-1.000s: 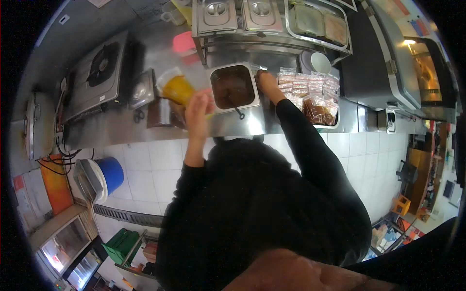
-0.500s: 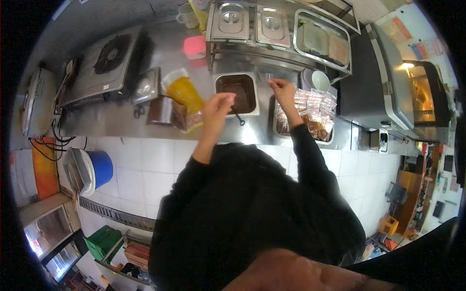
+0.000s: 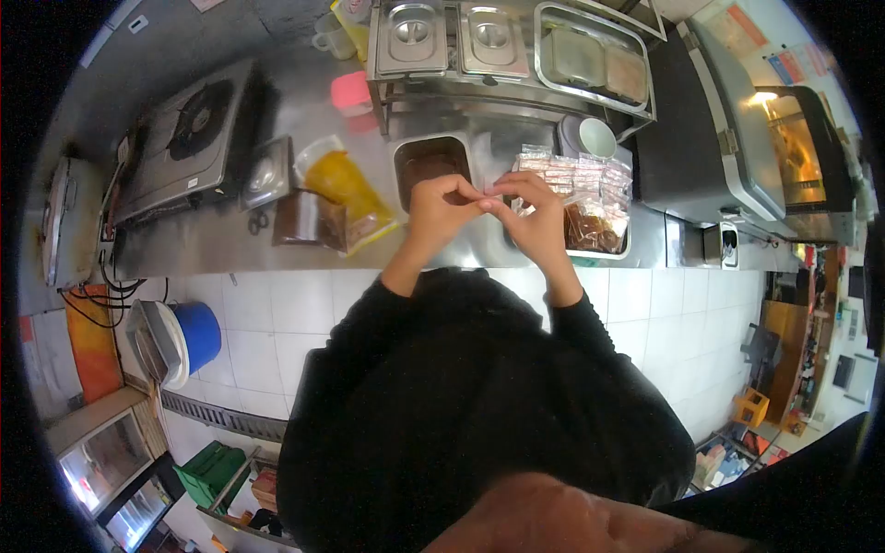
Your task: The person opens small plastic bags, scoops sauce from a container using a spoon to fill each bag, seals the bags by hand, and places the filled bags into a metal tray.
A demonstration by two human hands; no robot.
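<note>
My left hand (image 3: pixel 441 218) and my right hand (image 3: pixel 536 226) meet fingertip to fingertip at the front of the steel counter. Both are closed in a pinch on a small clear plastic bag (image 3: pixel 483 158), which stands up faintly behind the fingers; its outline is hard to make out. Left of it, partly covered by my left hand, is a steel container (image 3: pixel 399 175) with dark brown contents (image 3: pixel 431 168). Close to my right hand lies a stack of filled clear packets (image 3: pixel 581 180) in a steel tray (image 3: pixel 604 255). The black-handled utensil is out of sight.
On the left lie a yellow-filled bag (image 3: pixel 346 184), a brown-filled bag (image 3: pixel 309 221), scissors (image 3: pixel 258 221) and a gas stove (image 3: pixel 189 129). A rack holds lidded pans (image 3: pixel 412 37) at the back. Bowls (image 3: pixel 595 138) stand behind the packets. A pink container (image 3: pixel 350 92) is further back.
My left hand has let go of the black-handled utensil and moved right. My right hand has come left and lower, so the fingertips now meet. The view has shifted slightly.
</note>
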